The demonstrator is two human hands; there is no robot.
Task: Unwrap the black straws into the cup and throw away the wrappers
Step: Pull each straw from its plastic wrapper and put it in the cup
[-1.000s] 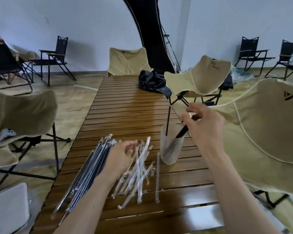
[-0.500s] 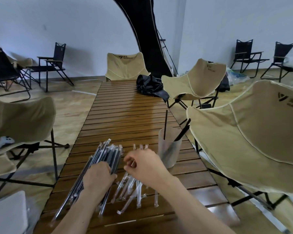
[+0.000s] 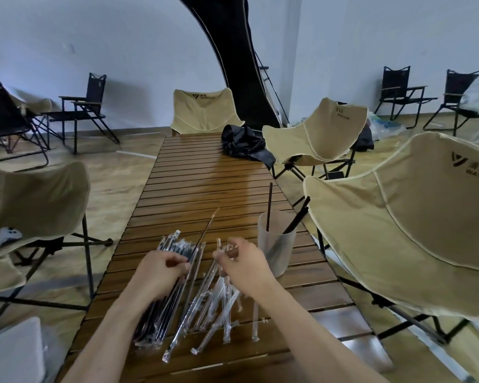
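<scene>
the slatted wooden table [image 3: 205, 183] runs away toward 12 o'clock, and both hands work at its near end. the left hand [image 3: 156, 273] rests on the bundle of wrapped black straws [image 3: 161, 313], its fingers curled and pinching one wrapped straw [image 3: 206, 229] that tilts up out of the bundle toward 1 o'clock, its tip well clear of the others. the right hand [image 3: 246, 268] hovers just at 3 o'clock of the left, fingers bent in over the heap of empty clear wrappers [image 3: 219, 308]; motion blur hides the fingertips, so whether they hold a wrapper cannot be told. the wrappers lie criss-crossed on the slats between the two forearms, spreading toward 6 o'clock, with one lone wrapper [image 3: 255, 322] lying apart at their 3 o'clock side. the frosted cup [image 3: 277, 244] stands upright at 2 o'clock of the right hand, just beside it near the table's right edge, and holds unwrapped black straws [image 3: 296, 217]: one nearly upright, the others leaning toward 1 o'clock. a crumpled black bag [image 3: 244, 142] sits at the far right of the table. tan folding chairs [image 3: 398, 217] ring the table, and a white game controller [image 3: 4, 236] lies on the chair seat at 9 o'clock.
</scene>
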